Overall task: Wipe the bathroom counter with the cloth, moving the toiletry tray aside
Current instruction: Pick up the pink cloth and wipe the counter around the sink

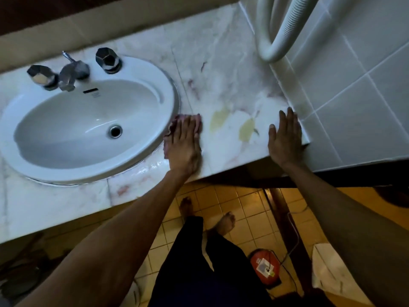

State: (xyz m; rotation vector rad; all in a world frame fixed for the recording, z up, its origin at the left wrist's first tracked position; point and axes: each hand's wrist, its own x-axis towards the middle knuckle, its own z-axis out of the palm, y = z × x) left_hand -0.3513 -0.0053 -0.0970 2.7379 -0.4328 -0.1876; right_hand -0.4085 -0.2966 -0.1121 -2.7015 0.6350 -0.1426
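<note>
- The left hand point(184, 144) lay flat on the pink cloth point(168, 138), fingers stretched and close together, pressing it on the marble counter point(221, 85); it was not gripping the cloth, only pushing down on it.
- The cloth was just beside the right rim of the sink point(170, 89), touching it or nearly so, near the front edge of the counter. Most of it was hidden under the palm; only its far end and left border showed.
- The fingers pointed away from the person, so the long axis of hand and cloth ran from near to far. The unwiped stretch lay to the right of the cloth.
- The right hand point(285, 138) rested open on the counter well to the right, fingers spread a little, holding nothing, at the corner next to the tiled wall point(354, 74).
- Between the two hands were two yellowish marks point(246, 129), and some reddish veins farther back; I judged that a sweep to the right would pass over them.
- I could not see any toiletry tray in the view, so I judged it was already moved aside or out of the frame.
- A white corrugated hose point(285, 25) hung at the far right and could limit wiping there; the faucet point(70, 73) stood at the far left.
</note>
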